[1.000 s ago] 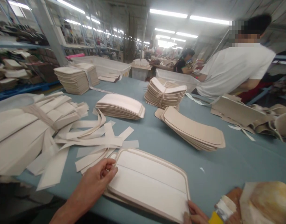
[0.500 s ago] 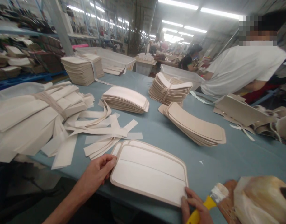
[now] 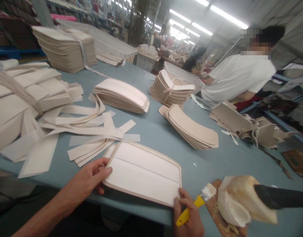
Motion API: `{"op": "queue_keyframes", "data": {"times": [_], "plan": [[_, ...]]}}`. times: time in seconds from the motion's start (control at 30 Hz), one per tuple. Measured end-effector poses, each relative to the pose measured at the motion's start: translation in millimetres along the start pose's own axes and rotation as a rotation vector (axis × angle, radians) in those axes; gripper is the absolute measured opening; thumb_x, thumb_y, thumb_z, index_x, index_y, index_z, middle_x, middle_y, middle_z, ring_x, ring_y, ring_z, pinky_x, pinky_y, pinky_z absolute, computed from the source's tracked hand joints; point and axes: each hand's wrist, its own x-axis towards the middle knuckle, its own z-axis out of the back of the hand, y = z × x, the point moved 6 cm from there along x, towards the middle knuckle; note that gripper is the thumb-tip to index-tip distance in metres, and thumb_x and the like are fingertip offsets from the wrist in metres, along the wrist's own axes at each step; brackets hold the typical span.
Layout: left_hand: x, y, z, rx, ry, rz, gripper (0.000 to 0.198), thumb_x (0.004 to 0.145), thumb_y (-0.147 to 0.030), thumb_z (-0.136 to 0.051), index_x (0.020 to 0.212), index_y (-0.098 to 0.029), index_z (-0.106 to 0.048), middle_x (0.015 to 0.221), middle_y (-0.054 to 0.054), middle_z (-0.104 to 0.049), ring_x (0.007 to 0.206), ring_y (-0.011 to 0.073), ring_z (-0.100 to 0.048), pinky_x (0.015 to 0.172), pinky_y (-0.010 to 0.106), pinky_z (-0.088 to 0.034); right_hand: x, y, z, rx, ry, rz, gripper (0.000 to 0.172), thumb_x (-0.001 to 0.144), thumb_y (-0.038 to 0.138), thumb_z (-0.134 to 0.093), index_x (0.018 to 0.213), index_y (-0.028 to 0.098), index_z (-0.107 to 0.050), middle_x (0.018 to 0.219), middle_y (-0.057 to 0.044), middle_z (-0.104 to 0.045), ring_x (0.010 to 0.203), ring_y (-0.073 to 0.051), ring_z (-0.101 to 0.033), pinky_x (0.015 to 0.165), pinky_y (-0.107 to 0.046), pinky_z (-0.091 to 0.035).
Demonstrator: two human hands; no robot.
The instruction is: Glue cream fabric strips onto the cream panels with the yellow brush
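The left hand pinched a panel over the table's near edge; the right hand gripped it plus a brush. Farther across the table, stacks lay untouched, their completion unclear.

A panel is between the left hand and the right hand at the near edge of the table, strips behind it to the left, one stack beyond them, another stack behind its right end, and a bundle past that stack
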Motion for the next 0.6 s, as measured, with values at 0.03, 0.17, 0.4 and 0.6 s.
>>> {"op": "queue_keyframes", "data": {"times": [0.03,0.17,0.4,0.6], "plan": [[3.2,2.7,2.9,0.017,-0.004,0.004,0.055,0.062,-0.061,-0.086,0.097,-0.021,-0.072,0.062,0.0,-0.067,0.057,0.0179,-0.061,0.047,0.024,-0.048,0.6,-1.1,0.3,-0.005,-0.001,0.0,0.026,0.106,0.046,-0.064,0.094,0.022,-0.068,0.111,-0.009,-0.083,0.089,-0.019,-0.08,0.073,-0.025,-0.056],[12.8,11.7,9.9,0.063,-0.03,0.003,0.059,0.062,-0.066,-0.083,0.099,-0.021,-0.07,0.051,-0.003,-0.06,0.046,0.0166,-0.056,0.04,0.023,-0.04,-0.5,-8.3,-2.7,-0.017,0.06,-0.121,0.039,0.107,0.057,-0.058,0.089,0.023,-0.068,0.116,-0.011,-0.082,0.093,-0.022,-0.08,0.073,-0.027,-0.055],[17.2,21.2,10.2,0.137,-0.037,-0.038,0.056,0.071,-0.07,-0.074,0.1,-0.023,-0.065,0.051,-0.008,-0.051,0.043,0.0127,-0.046,0.038,0.021,-0.031,-3.0,-8.9,-4.3,-0.015,0.122,-0.2,0.043,0.107,0.062,-0.054,0.093,0.024,-0.068,0.125,-0.012,-0.08,0.104,-0.023,-0.077,0.083,-0.03,-0.054],[22.4,26.8,12.6,0.239,-0.027,-0.087,0.054,0.075,-0.072,-0.065,0.099,-0.023,-0.063,0.053,-0.009,-0.049,0.043,0.011,-0.041,0.041,0.022,-0.027,5.4,-10.8,0.6,-0.055,0.098,-0.209,0.043,0.105,0.062,-0.056,0.099,0.022,-0.069,0.125,-0.015,-0.079,0.099,-0.025,-0.079,0.077,-0.032,-0.055]]}}
